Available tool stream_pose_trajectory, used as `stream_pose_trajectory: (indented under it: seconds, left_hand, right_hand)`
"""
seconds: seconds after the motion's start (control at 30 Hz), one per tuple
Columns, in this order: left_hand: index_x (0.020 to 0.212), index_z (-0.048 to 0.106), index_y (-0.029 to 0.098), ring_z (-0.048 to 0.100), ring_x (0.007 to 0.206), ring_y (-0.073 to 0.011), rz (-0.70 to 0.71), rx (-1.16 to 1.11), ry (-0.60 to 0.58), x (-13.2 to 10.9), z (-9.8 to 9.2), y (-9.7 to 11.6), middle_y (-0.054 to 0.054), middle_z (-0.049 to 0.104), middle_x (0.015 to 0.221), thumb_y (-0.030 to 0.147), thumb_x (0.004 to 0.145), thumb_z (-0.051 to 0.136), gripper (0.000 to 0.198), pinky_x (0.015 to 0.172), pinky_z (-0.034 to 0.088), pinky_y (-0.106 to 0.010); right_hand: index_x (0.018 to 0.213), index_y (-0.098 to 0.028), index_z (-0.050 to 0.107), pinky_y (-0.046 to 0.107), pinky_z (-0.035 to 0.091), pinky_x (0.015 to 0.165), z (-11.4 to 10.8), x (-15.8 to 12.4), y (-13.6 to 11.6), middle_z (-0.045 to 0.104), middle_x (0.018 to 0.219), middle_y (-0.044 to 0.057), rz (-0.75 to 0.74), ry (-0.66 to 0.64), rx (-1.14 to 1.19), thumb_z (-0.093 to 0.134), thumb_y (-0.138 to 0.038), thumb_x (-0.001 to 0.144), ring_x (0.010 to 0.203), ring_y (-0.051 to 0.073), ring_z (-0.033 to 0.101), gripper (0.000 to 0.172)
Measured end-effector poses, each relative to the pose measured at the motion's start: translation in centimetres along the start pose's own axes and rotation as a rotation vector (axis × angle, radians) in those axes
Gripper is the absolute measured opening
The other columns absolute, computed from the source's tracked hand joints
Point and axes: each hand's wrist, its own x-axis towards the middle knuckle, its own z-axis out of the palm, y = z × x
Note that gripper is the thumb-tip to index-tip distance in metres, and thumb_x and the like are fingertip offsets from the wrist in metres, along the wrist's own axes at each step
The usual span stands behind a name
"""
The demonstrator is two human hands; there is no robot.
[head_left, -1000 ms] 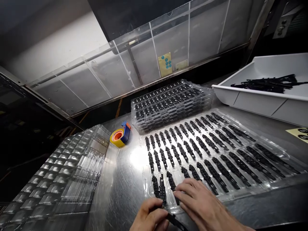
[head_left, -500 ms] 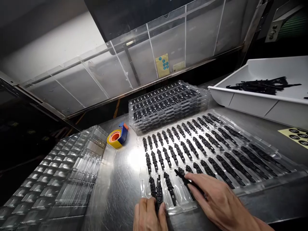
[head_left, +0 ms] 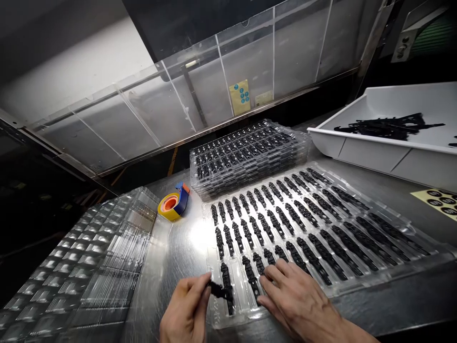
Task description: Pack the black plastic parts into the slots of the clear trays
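Note:
A clear plastic tray lies on the metal table, with narrow black plastic parts set in rows in its slots. Between the thumb and fingers of my left hand is one black plastic part, tilted over the tray's front left corner. Beneath its end another part sits in a slot, and the slot to the right shows bare plastic. My right hand rests on the front row, fingers bent and closed around the lower end of a seated part, which they partly hide.
Behind the tray stands a stack of filled clear trays. Nested clear trays stand at the left, beside a tape dispenser. A white bin with loose black parts is at the right, near a sticker sheet.
My left hand has lifted a black part from the front row and moved left with it. My right hand has lowered its part into a front-row slot, shifting slightly left.

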Motion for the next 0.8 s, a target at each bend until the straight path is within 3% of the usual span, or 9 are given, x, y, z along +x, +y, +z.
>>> stream_pose_trajectory:
  seconds: [0.13, 0.2, 0.3, 0.43, 0.6, 0.8]
  left_hand:
    - [0.101, 0.072, 0.028, 0.063, 0.077, -0.0137, -0.019, -0.010, -0.367, 2.9, 2.1, 0.1, -0.001, 0.065, 0.083, 0.025, 0.090, 0.048, 0.026, 0.069, 0.048, -0.023]
    - [0.103, 0.070, 0.025, 0.063, 0.079, -0.0149, -0.054, 0.036, -0.454, 3.7, 3.3, 0.2, -0.002, 0.065, 0.085, 0.018, 0.087, 0.047, 0.029, 0.072, 0.048, -0.026]
    - [0.110, 0.065, 0.020, 0.061, 0.084, -0.0166, -0.118, 0.084, -0.467, 4.1, 4.7, 0.1, -0.003, 0.065, 0.090, 0.010, 0.083, 0.047, 0.033, 0.078, 0.048, -0.031]
    - [0.100, 0.064, 0.017, 0.059, 0.095, -0.0188, -0.076, 0.148, -0.442, 3.5, 5.5, -0.3, -0.007, 0.063, 0.100, 0.009, 0.081, 0.048, 0.026, 0.085, 0.049, -0.034]
    - [0.121, 0.059, 0.019, 0.055, 0.109, -0.0231, 0.134, 0.278, -0.349, 1.8, 5.5, -1.5, -0.010, 0.059, 0.118, 0.019, 0.082, 0.055, 0.039, 0.092, 0.051, -0.040]
    - [0.121, 0.060, 0.021, 0.056, 0.116, -0.0270, 0.431, 0.452, -0.435, 0.6, 5.3, -3.5, -0.007, 0.063, 0.125, 0.021, 0.078, 0.061, 0.042, 0.092, 0.055, -0.042]
  right_hand:
    - [0.086, -0.021, 0.061, 0.035, 0.034, 0.076, 0.4, -0.2, 0.1, 0.064, 0.088, 0.001, -0.004, -0.010, 0.020, 0.063, -0.022, 0.082, 0.086, 0.021, 0.051, 0.005]
    - [0.093, -0.022, 0.062, 0.036, 0.033, 0.083, 0.5, -0.5, 0.5, 0.066, 0.096, 0.000, -0.001, 0.016, 0.040, 0.058, -0.019, 0.085, 0.097, 0.023, 0.052, 0.010]
    - [0.098, -0.024, 0.063, 0.036, 0.029, 0.094, 0.5, -1.2, 0.8, 0.067, 0.105, -0.002, 0.007, 0.068, 0.075, 0.054, -0.022, 0.089, 0.113, 0.023, 0.049, 0.012]
    - [0.099, -0.024, 0.064, 0.035, 0.027, 0.101, 0.4, -1.6, 0.8, 0.068, 0.109, -0.003, 0.011, 0.085, 0.107, 0.057, -0.025, 0.089, 0.122, 0.023, 0.046, 0.012]
    - [0.098, -0.023, 0.064, 0.037, 0.029, 0.103, 0.5, -1.6, 0.8, 0.068, 0.108, 0.000, 0.007, 0.064, 0.097, 0.060, -0.022, 0.086, 0.128, 0.024, 0.043, 0.012]
    - [0.098, -0.024, 0.064, 0.040, 0.033, 0.105, -0.1, -1.4, 0.5, 0.068, 0.108, 0.000, 0.056, 0.082, 0.156, 0.054, -0.019, 0.089, 0.129, 0.025, 0.043, 0.015]
